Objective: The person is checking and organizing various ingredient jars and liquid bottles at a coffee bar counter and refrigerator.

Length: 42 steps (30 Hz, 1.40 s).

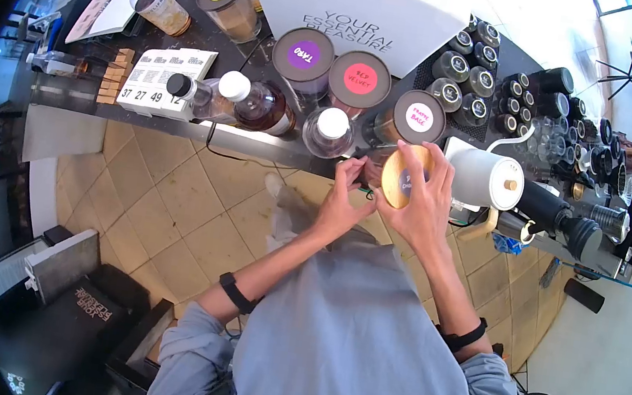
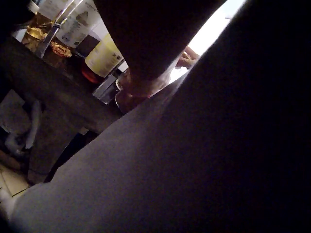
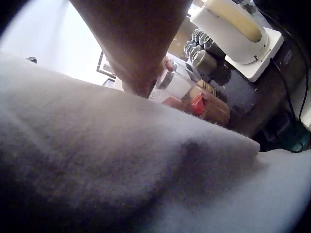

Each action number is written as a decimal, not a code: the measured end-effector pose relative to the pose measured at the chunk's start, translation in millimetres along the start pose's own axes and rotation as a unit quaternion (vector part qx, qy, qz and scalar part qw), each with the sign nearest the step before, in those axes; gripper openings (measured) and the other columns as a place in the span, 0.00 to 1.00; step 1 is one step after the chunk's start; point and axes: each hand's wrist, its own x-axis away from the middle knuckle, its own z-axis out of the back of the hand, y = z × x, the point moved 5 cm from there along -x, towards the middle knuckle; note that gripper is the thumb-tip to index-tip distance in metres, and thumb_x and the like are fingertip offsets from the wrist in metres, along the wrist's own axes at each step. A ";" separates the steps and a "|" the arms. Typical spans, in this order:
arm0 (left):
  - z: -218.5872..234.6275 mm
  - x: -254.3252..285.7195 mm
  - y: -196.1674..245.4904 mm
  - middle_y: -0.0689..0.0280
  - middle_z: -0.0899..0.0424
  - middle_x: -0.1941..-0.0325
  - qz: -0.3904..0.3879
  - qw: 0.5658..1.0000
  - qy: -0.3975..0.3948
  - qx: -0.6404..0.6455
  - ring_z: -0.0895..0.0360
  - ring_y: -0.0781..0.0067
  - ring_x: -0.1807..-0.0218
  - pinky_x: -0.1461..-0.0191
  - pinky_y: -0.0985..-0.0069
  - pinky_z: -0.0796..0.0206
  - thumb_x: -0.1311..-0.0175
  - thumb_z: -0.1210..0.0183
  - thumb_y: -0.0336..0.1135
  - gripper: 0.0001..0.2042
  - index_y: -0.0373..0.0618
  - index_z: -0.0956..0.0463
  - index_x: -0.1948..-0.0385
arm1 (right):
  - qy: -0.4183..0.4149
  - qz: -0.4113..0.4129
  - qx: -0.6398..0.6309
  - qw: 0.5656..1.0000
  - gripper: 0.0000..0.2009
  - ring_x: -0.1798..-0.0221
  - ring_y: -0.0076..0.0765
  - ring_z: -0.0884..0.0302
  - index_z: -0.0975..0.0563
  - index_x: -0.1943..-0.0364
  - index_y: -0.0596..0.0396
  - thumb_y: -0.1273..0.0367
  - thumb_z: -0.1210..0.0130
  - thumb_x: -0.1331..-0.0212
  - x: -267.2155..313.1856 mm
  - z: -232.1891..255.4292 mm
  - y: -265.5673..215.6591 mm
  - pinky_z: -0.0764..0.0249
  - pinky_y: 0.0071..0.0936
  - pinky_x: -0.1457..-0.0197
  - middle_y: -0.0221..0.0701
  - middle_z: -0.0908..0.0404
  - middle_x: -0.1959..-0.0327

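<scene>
A round wooden lid (image 1: 397,178) with a dark label is tilted towards the head camera, on a clear jar at the counter's front edge. The right hand (image 1: 422,204) grips the lid, fingers spread over its far and right rim, thumb at the near side. Beside it, the left hand (image 1: 343,205) has bent fingers round the jar's left side. In the right wrist view the clear jar (image 3: 216,110) shows brown contents and a red patch. The forearm (image 2: 146,43) and sleeve cloth hide most of the left hand in the left wrist view.
Labelled tubs (image 1: 359,79), a white-capped bottle (image 1: 330,132) and a dark syrup bottle (image 1: 264,109) stand left of and behind the hands. A white kettle (image 1: 484,177) is close on the right, with many small jars (image 1: 451,67) behind. A cable (image 1: 237,156) hangs along the counter front.
</scene>
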 end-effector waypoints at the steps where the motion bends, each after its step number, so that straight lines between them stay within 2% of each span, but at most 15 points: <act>1: -0.7 -1.9 0.2 0.51 0.42 0.27 0.001 1.000 -0.001 0.000 0.42 0.54 0.26 0.31 0.61 0.41 0.45 0.33 0.29 0.33 0.46 0.44 0.39 | 0.000 0.001 0.001 1.000 0.41 0.41 0.54 0.37 0.29 0.39 0.41 0.67 0.29 0.68 -2.4 0.4 0.8 0.34 0.45 0.40 0.42 0.37 0.41; 6: -2.5 -8.0 0.2 0.49 0.42 0.26 0.016 0.998 -0.018 -0.060 0.40 0.55 0.26 0.30 0.63 0.42 0.44 0.32 0.30 0.33 0.45 0.44 0.40 | -0.003 -0.004 -0.007 1.000 0.41 0.40 0.54 0.38 0.29 0.38 0.40 0.67 0.29 0.68 -7.8 1.3 4.1 0.34 0.45 0.40 0.42 0.37 0.41; 12: -7.0 -14.4 -0.2 0.49 0.43 0.25 0.021 0.998 0.006 -0.053 0.42 0.55 0.26 0.30 0.63 0.43 0.45 0.32 0.29 0.32 0.45 0.43 0.41 | 0.010 0.012 -0.014 1.000 0.41 0.40 0.54 0.37 0.28 0.39 0.39 0.66 0.28 0.70 -15.4 0.7 9.1 0.33 0.45 0.40 0.42 0.36 0.41; 13: -8.0 -16.0 3.3 0.51 0.37 0.29 0.023 0.997 0.013 -0.070 0.37 0.59 0.28 0.29 0.65 0.41 0.45 0.35 0.24 0.30 0.42 0.44 0.42 | 0.010 0.014 -0.009 1.000 0.41 0.40 0.54 0.36 0.28 0.39 0.39 0.66 0.28 0.70 -16.6 0.9 10.1 0.33 0.45 0.41 0.42 0.36 0.41; 14: -8.2 -17.4 4.3 0.51 0.37 0.29 0.021 0.997 0.018 -0.076 0.37 0.59 0.28 0.29 0.65 0.41 0.45 0.35 0.24 0.30 0.42 0.44 0.42 | 0.010 0.017 -0.004 1.000 0.41 0.41 0.54 0.36 0.27 0.39 0.39 0.66 0.28 0.70 -17.8 0.9 11.0 0.32 0.45 0.41 0.41 0.36 0.41; 16: -9.2 -19.4 6.5 0.51 0.37 0.30 0.017 0.996 0.018 -0.084 0.36 0.59 0.29 0.28 0.65 0.43 0.46 0.34 0.25 0.31 0.42 0.44 0.42 | 0.016 0.022 -0.014 1.000 0.41 0.40 0.53 0.36 0.27 0.40 0.39 0.67 0.28 0.71 -19.4 0.5 12.0 0.32 0.45 0.41 0.41 0.36 0.41; 17: -10.4 -19.7 8.0 0.42 0.41 0.29 0.011 0.998 0.009 -0.067 0.42 0.53 0.26 0.25 0.63 0.48 0.45 0.32 0.28 0.33 0.42 0.45 0.42 | 0.016 0.025 -0.013 0.999 0.41 0.41 0.53 0.36 0.27 0.40 0.39 0.67 0.28 0.71 -20.0 0.6 12.4 0.32 0.45 0.41 0.41 0.36 0.41; 22: -8.2 -17.7 0.7 0.43 0.37 0.32 0.045 0.994 0.002 -0.101 0.40 0.50 0.27 0.26 0.63 0.45 0.47 0.31 0.29 0.37 0.42 0.48 0.38 | 0.019 0.037 -0.019 0.999 0.40 0.40 0.53 0.36 0.26 0.41 0.39 0.68 0.28 0.71 -22.6 1.8 11.6 0.32 0.45 0.41 0.41 0.35 0.41; 24: -8.2 -12.8 1.3 0.48 0.39 0.32 0.088 0.988 -0.041 -0.123 0.40 0.55 0.27 0.26 0.62 0.45 0.46 0.33 0.28 0.39 0.40 0.51 0.35 | 0.021 0.045 -0.031 0.998 0.40 0.40 0.53 0.35 0.26 0.41 0.40 0.69 0.28 0.71 -25.3 1.6 12.4 0.32 0.44 0.40 0.41 0.35 0.41; 28: -2.6 -3.1 13.6 0.50 0.40 0.29 0.112 0.978 -0.089 -0.153 0.38 0.52 0.28 0.28 0.62 0.42 0.43 0.35 0.31 0.43 0.44 0.54 0.28 | 0.023 0.060 -0.035 0.997 0.40 0.41 0.53 0.35 0.26 0.41 0.40 0.69 0.29 0.71 -30.9 0.4 11.6 0.33 0.44 0.40 0.42 0.34 0.41; 33: 2.1 6.4 21.3 0.50 0.40 0.28 0.089 0.973 -0.119 -0.175 0.37 0.54 0.29 0.30 0.62 0.40 0.40 0.37 0.34 0.41 0.48 0.54 0.27 | 0.029 0.070 -0.028 0.997 0.40 0.40 0.53 0.36 0.27 0.40 0.40 0.68 0.28 0.69 -34.5 -1.4 11.1 0.33 0.44 0.40 0.41 0.34 0.41; 36: 3.6 13.1 27.2 0.51 0.36 0.30 0.099 0.969 -0.134 -0.181 0.33 0.56 0.31 0.32 0.63 0.37 0.38 0.39 0.35 0.38 0.50 0.52 0.27 | 0.028 0.084 -0.023 0.996 0.41 0.40 0.53 0.36 0.27 0.40 0.39 0.67 0.27 0.70 -34.4 -1.7 13.0 0.33 0.44 0.39 0.41 0.34 0.40; 38: 5.0 18.5 28.7 0.53 0.27 0.38 0.114 0.966 -0.151 -0.176 0.26 0.58 0.39 0.36 0.64 0.33 0.36 0.41 0.37 0.32 0.50 0.44 0.30 | 0.028 0.094 -0.020 0.995 0.41 0.39 0.53 0.36 0.27 0.39 0.39 0.66 0.27 0.70 -33.3 -1.0 14.2 0.33 0.44 0.39 0.41 0.35 0.40; 41: 8.5 23.9 30.8 0.55 0.20 0.47 0.110 0.960 -0.169 -0.195 0.21 0.61 0.47 0.41 0.66 0.31 0.33 0.43 0.38 0.24 0.47 0.33 0.36 | 0.028 0.105 -0.026 0.994 0.42 0.39 0.53 0.36 0.27 0.39 0.38 0.66 0.27 0.70 -33.4 -0.3 16.0 0.33 0.44 0.38 0.41 0.35 0.39; 42: 10.3 25.7 27.8 0.55 0.20 0.47 0.108 0.960 -0.169 -0.197 0.21 0.61 0.47 0.41 0.66 0.31 0.33 0.43 0.38 0.24 0.47 0.33 0.36 | 0.025 0.106 -0.027 0.994 0.42 0.39 0.53 0.36 0.28 0.39 0.38 0.66 0.26 0.70 -33.8 -1.0 16.7 0.33 0.44 0.38 0.41 0.35 0.39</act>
